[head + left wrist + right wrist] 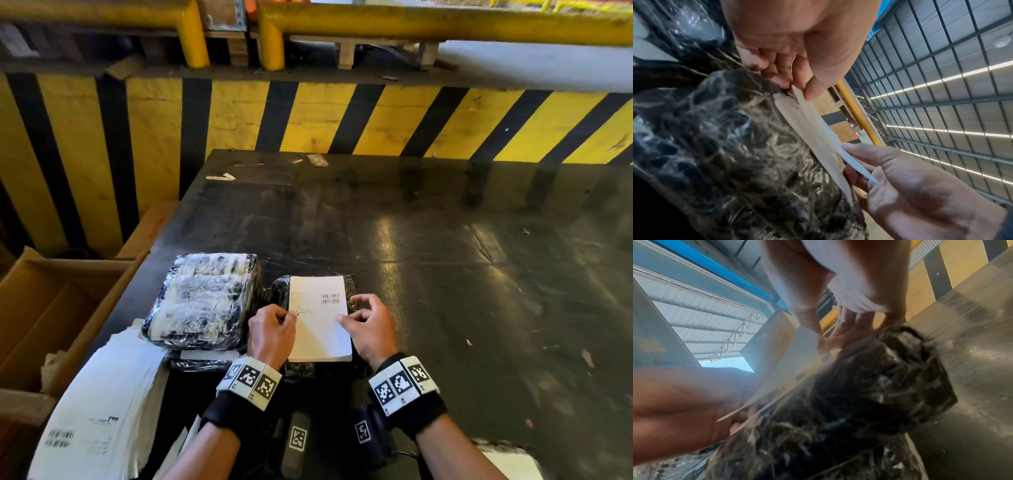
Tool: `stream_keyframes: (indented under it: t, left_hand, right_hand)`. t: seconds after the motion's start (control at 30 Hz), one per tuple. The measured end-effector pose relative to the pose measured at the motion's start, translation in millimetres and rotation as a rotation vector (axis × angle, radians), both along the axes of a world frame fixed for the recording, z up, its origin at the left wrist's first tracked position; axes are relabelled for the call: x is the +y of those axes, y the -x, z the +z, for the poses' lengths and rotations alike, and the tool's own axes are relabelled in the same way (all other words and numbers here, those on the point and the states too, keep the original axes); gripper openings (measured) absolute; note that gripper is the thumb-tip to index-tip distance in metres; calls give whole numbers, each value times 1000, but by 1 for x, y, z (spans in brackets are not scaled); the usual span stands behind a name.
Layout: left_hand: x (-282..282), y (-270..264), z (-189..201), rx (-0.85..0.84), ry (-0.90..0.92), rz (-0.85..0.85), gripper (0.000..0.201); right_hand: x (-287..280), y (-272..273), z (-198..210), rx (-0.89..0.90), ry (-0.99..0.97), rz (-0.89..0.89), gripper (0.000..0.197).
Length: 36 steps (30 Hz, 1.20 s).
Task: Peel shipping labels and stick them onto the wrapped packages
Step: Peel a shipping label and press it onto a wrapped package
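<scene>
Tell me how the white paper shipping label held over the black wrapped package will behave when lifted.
The white paper shipping label is probably floppy: the left wrist view shows its layers bowing apart. It looks light, since the left hand and right hand manage it with fingertip pinches. Any exposed adhesive may cling to the black plastic-wrapped package below.

The label sheet point(318, 318) covers most of the dark wrapped package point(351, 287) beneath it. Print on the sheet is too small to read. The label stack point(99, 404) runs off the lower edge of the head view. The right-wrist view is motion-blurred, so the grip of the right hand point(849, 305) is unclear.
</scene>
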<state>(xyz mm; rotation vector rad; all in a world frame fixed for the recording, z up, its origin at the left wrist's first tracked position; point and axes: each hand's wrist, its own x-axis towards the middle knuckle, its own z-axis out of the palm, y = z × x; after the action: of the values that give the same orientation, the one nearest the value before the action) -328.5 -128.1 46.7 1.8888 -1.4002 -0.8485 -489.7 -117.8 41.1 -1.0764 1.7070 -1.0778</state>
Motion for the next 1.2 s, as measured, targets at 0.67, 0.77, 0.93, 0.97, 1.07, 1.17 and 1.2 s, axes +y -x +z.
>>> stream_keyframes:
  t: [0.67, 0.77, 0.93, 0.97, 1.07, 1.17, 1.2]
  left_hand:
    - [-3, 3, 6, -74, -40, -24, 25]
    - [-4, 3, 6, -94, -51, -19, 26]
    - [-5, 2, 6, -118, -87, -40, 28]
    - [-5, 1, 7, -125, -96, -41, 29]
    - [-6, 1, 8, -147, -125, -55, 31]
    - [-7, 0, 10, -165, -145, -60, 35]
    - [-7, 0, 10, -174, -149, -63, 37]
  right_hand:
    - [-8, 2, -9, 90, -52, 5, 39]
    - [-10, 2, -9, 106, -79, -2, 40]
    - [-14, 2, -9, 106, -121, 3, 42]
    - [-14, 2, -9, 103, -129, 6, 43]
    - [-16, 3, -9, 115, -147, 14, 44]
    - [-17, 3, -6, 135, -155, 22, 44]
    - [-17, 4, -5, 143, -159, 25, 44]
